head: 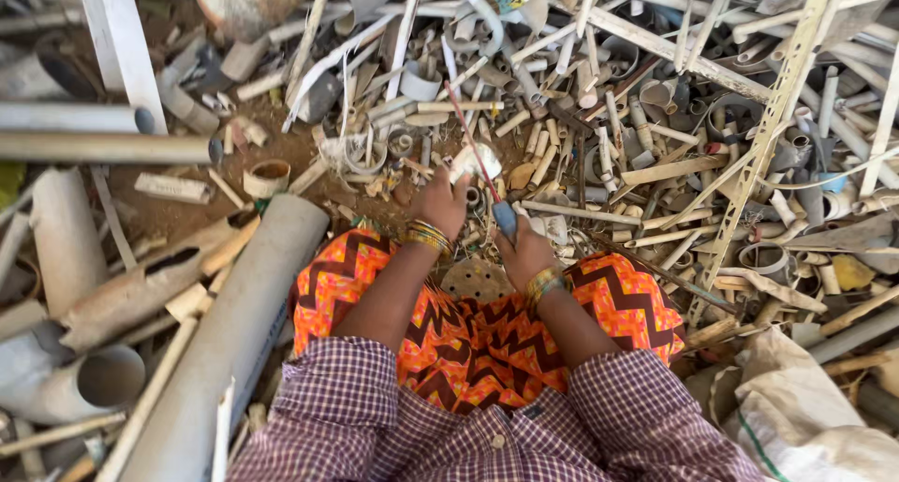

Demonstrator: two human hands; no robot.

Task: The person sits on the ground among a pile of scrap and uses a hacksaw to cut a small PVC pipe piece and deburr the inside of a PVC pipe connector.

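Bare brown dirt (187, 215) heaped with cut plastic scrap: pale pipe offcuts, short sleeves, elbow joints, flat strips, all dusty and scuffed, spread across the whole upper frame. Lower left, a long grey wide-bore pipe (234, 332) lying on a slant, beside a fat elbow fitting (66, 384) with its open mouth showing. Far right, a perforated cream metal strip (768, 135) running diagonally, and a whitish woven sack (805, 416) at the lower right corner. Centre frame, just above an orange zigzag-print cloth (468, 341) over the knees: right hand (526, 252) closed in a fist around the blue handle of a thin red rod tool (473, 145), shaft angled up and left over the pile. Left hand (440, 201) fingers curled down onto a small whitish plastic piece (473, 159) on the ground, apparently pinning it; whether actually gripped, hard to tell. Likely handling of that piece: light, rigid, probably brittle at broken edges, gritty rather than slick, best taken across its broad faces away from sharp edges. Rod seemingly stiff and slim, best taken by the thicker blue end as now. Bangles on both wrists, checked sleeves below.
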